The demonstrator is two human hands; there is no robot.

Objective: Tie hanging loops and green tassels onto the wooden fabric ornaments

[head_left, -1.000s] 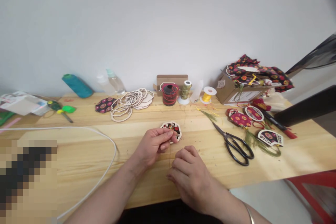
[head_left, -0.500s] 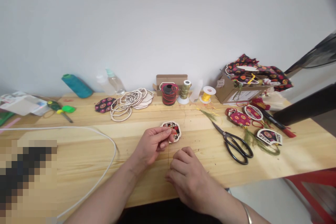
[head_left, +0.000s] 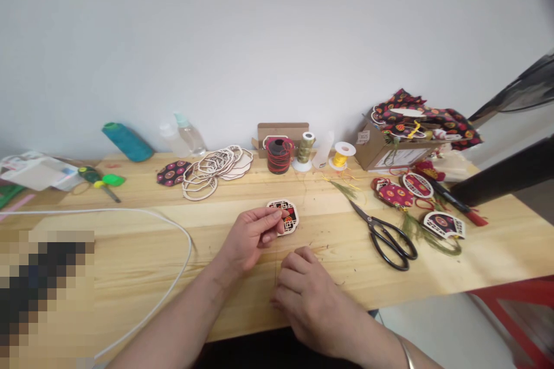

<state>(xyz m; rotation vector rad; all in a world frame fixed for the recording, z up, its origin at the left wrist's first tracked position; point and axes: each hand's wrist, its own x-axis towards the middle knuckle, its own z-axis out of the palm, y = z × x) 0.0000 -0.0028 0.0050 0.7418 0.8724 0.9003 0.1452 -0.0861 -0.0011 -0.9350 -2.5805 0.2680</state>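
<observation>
Near the middle of the table, my left hand (head_left: 255, 236) is closed in a pinch over the left side of a small wooden-framed ornament (head_left: 291, 217) with dark and red fabric behind its lattice. My right hand (head_left: 303, 294) is curled closed just in front of it, over the table's front part. A thin thread (head_left: 276, 262) appears to run between the two hands; its ends and whatever lies inside the right fingers are hidden. Black-handled scissors (head_left: 389, 242) lie open to the right, beside a green tassel (head_left: 344, 189).
Finished ornaments (head_left: 444, 225) lie at right, by a cardboard box (head_left: 376, 147) of fabric. Along the wall stand a red cord spool (head_left: 278, 157), yellow thread spool (head_left: 341, 155) and clear spray bottle (head_left: 190, 135). Wooden frames (head_left: 201, 189) lie left of centre. A white cable (head_left: 184, 265) crosses the left side.
My right hand has shifted slightly toward the front edge, away from the ornament. My left hand and the ornament stay almost where they were.
</observation>
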